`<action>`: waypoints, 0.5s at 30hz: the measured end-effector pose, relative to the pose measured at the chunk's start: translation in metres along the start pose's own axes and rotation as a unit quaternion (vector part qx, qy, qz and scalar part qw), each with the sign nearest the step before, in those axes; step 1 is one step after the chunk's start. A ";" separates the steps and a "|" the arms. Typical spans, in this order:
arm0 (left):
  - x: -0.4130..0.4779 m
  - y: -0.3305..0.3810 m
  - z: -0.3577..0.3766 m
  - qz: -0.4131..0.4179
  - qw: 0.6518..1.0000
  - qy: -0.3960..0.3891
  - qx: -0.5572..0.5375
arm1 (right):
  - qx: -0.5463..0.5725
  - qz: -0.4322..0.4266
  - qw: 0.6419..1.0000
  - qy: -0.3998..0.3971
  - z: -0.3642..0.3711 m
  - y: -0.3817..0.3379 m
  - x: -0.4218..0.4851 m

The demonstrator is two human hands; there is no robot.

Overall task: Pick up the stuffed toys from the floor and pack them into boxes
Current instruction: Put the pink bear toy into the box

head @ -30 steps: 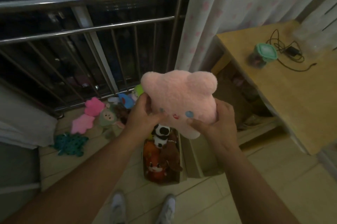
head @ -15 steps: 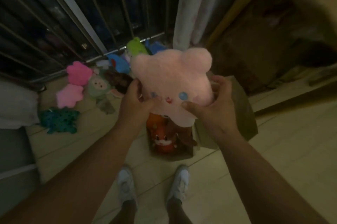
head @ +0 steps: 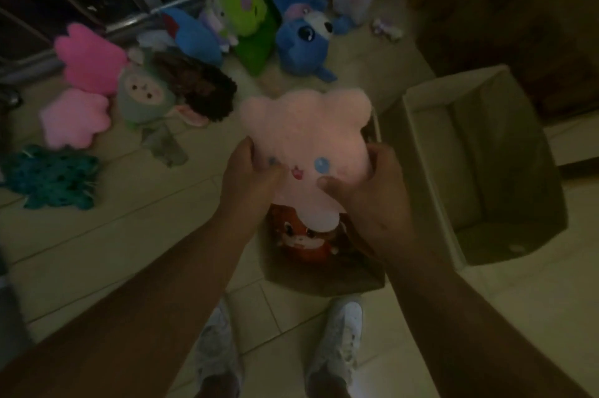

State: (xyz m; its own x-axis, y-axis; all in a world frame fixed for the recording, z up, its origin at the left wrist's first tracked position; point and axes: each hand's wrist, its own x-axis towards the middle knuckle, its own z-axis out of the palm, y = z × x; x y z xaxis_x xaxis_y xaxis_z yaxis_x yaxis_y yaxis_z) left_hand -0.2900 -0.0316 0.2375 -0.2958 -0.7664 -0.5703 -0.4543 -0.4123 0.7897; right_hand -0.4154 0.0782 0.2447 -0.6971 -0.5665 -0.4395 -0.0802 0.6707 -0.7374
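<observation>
Pink bear toy gripped by left hand and right hand, seemingly above box.

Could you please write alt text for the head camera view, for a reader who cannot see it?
Both hands, left hand and right hand, hold a pale pink plush bear above a brown cardboard box containing an orange fox toy. An empty beige box stands to the right; colourful stuffed toys lie beyond.

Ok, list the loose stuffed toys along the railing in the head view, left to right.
Teal toy → pale pink star → grey-green doll → dark brown furry toy → green frog → blue big-eyed toy.
</observation>
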 end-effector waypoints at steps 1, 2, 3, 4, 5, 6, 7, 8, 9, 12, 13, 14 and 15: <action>0.008 -0.013 0.005 -0.001 1.000 0.000 0.007 | -0.007 0.001 1.000 0.000 0.009 0.010 0.006; 0.014 -0.025 0.010 -0.003 1.000 -0.005 0.017 | -0.015 -0.001 1.000 0.000 0.017 0.020 0.012; 0.021 -0.038 0.015 -0.003 1.000 -0.013 0.023 | -0.020 -0.001 1.000 0.003 0.024 0.030 0.017; 0.026 -0.050 0.020 -0.001 0.999 -0.022 0.028 | -0.023 0.000 1.000 0.007 0.031 0.038 0.023; 0.032 -0.062 0.025 0.001 0.999 -0.029 0.036 | -0.031 0.001 1.000 0.008 0.036 0.047 0.027; 0.038 -0.072 0.030 -0.003 0.998 -0.033 0.049 | -0.045 0.003 0.999 0.006 0.043 0.054 0.033; 0.045 -0.082 0.035 -0.012 0.997 -0.035 0.060 | -0.065 0.003 0.998 0.002 0.048 0.060 0.038; 0.052 -0.090 0.038 -0.025 0.996 -0.039 0.069 | -0.086 0.001 0.996 0.001 0.054 0.066 0.043; 0.058 -0.099 0.041 -0.035 0.996 -0.040 0.076 | -0.109 -0.007 0.994 0.003 0.060 0.071 0.048; 0.073 -0.118 0.043 -0.006 0.993 -0.055 0.101 | -0.181 -0.046 0.982 -0.019 0.084 0.081 0.054; 0.077 -0.124 0.043 0.008 0.990 -0.056 0.130 | -0.191 -0.054 0.980 -0.034 0.094 0.085 0.055; 0.080 -0.127 0.043 0.012 0.985 -0.046 0.167 | -0.196 -0.058 0.978 -0.047 0.103 0.087 0.056; 0.083 -0.131 0.043 0.012 0.980 -0.024 0.195 | -0.204 -0.061 0.976 -0.055 0.111 0.091 0.058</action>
State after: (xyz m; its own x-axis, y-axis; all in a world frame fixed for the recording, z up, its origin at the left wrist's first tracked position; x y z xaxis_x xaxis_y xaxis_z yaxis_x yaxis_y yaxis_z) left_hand -0.2913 -0.0200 0.0774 -0.3457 -0.7454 -0.5700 -0.7306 -0.1674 0.6620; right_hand -0.3838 0.0534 0.0953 -0.5851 -0.6874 -0.4303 -0.4502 0.7167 -0.5327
